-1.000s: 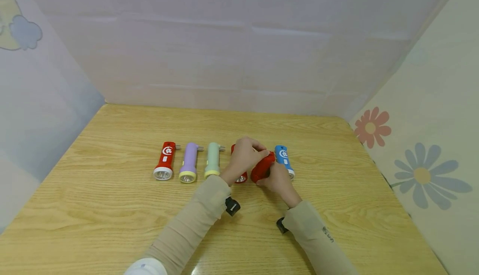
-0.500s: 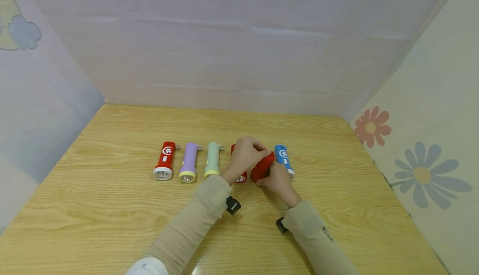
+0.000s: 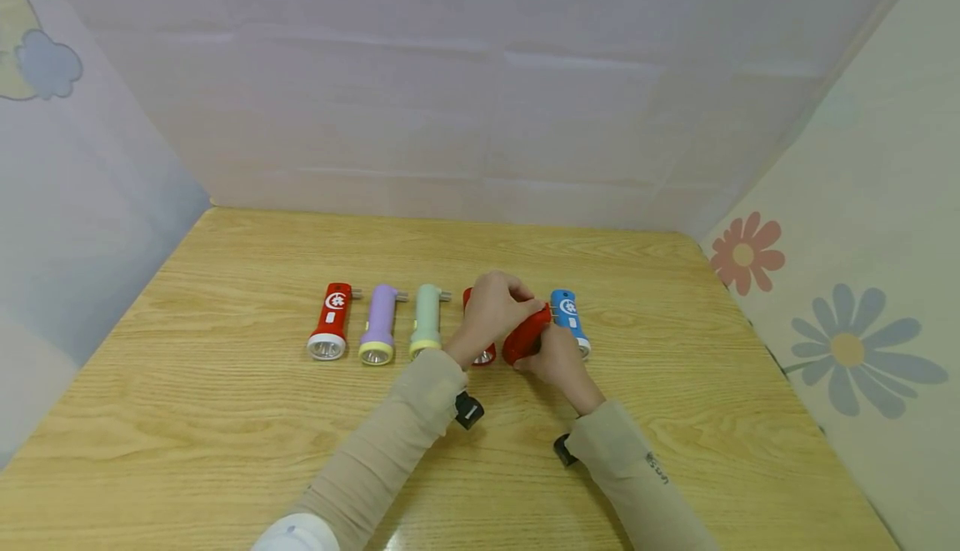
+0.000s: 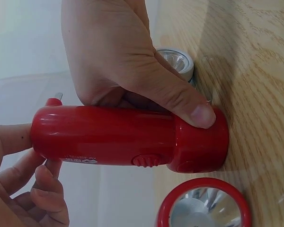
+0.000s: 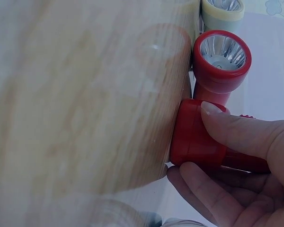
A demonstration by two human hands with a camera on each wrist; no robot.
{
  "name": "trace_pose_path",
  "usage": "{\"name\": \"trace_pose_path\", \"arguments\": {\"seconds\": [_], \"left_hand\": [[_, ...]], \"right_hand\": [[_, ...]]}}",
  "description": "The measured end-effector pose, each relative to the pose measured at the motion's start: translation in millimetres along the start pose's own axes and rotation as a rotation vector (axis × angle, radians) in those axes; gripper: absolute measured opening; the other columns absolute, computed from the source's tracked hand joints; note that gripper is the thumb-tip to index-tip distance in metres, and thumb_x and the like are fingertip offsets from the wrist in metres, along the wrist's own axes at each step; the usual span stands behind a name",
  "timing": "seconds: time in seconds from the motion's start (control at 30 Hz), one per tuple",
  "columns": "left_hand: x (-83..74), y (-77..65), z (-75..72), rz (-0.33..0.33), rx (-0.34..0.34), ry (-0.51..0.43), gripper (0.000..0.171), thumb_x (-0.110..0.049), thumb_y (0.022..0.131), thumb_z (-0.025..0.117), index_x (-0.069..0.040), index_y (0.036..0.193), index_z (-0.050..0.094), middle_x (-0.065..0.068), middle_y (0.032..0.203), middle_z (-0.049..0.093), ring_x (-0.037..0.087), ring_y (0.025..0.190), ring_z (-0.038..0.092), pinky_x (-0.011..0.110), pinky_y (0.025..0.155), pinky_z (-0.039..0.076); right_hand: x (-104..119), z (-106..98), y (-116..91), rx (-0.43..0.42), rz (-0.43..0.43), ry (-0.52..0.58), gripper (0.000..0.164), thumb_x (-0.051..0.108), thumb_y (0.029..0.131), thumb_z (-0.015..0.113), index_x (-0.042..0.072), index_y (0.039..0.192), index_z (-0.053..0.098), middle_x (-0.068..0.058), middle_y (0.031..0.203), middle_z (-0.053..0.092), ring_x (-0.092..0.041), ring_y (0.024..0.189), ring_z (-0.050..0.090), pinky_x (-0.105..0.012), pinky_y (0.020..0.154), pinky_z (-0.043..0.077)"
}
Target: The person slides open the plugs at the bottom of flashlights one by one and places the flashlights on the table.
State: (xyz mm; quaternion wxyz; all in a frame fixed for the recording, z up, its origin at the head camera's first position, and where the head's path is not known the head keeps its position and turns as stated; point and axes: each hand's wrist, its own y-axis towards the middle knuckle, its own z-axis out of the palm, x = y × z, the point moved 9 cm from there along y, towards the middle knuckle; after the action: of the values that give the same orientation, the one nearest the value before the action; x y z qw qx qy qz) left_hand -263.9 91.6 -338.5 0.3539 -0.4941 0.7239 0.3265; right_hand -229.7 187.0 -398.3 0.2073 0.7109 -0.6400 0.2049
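Observation:
A red flashlight (image 3: 525,336) stands head down on the wooden table, leaning slightly, its two metal plug prongs sticking out near the top. My right hand (image 3: 558,359) grips it low, the thumb on its wide head in the right wrist view. At the upper end, my left hand (image 3: 491,313) pinches the tail with thumb and fingertips; the left wrist view shows these fingers (image 4: 12,137) against the tail. The sliding switch faces a second red flashlight (image 5: 222,61), which lies just left and is partly hidden by my left hand. A blue flashlight (image 3: 567,309) lies just right, partly behind my right hand.
To the left lie a mint flashlight (image 3: 427,318), a purple one (image 3: 381,318) and a red one with a white rim (image 3: 333,313), in a row with heads toward me. The wood-grain table (image 3: 225,434) meets a pale cloth backdrop (image 3: 480,117) behind.

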Motion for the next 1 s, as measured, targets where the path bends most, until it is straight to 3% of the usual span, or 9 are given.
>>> {"name": "trace_pose_path", "arguments": {"seconds": [0.43,1.0], "left_hand": [[-6.0,-0.8,-2.8,0.042,-0.037,0.001,0.015,-0.023,0.077,0.074,-0.01,0.072,0.07,-0.003,0.068,0.064,0.011,0.066,0.054,0.02,0.054,0.044],[-1.6,0.6,-0.2,0.068,-0.018,-0.054,0.015,-0.025,0.079,0.072,-0.011,0.073,0.071,-0.005,0.069,0.064,0.01,0.065,0.054,0.021,0.054,0.045]], "right_hand": [[-1.0,1.8,2.1,0.004,0.007,-0.019,0.058,0.008,0.063,0.082,-0.011,0.11,0.053,-0.021,0.099,0.062,-0.034,0.091,0.059,-0.042,0.081,0.047],[-0.9,1.5,1.0,0.013,0.022,-0.002,0.058,0.008,0.064,0.082,-0.01,0.112,0.053,-0.021,0.101,0.062,-0.034,0.093,0.059,-0.042,0.082,0.047]]}}
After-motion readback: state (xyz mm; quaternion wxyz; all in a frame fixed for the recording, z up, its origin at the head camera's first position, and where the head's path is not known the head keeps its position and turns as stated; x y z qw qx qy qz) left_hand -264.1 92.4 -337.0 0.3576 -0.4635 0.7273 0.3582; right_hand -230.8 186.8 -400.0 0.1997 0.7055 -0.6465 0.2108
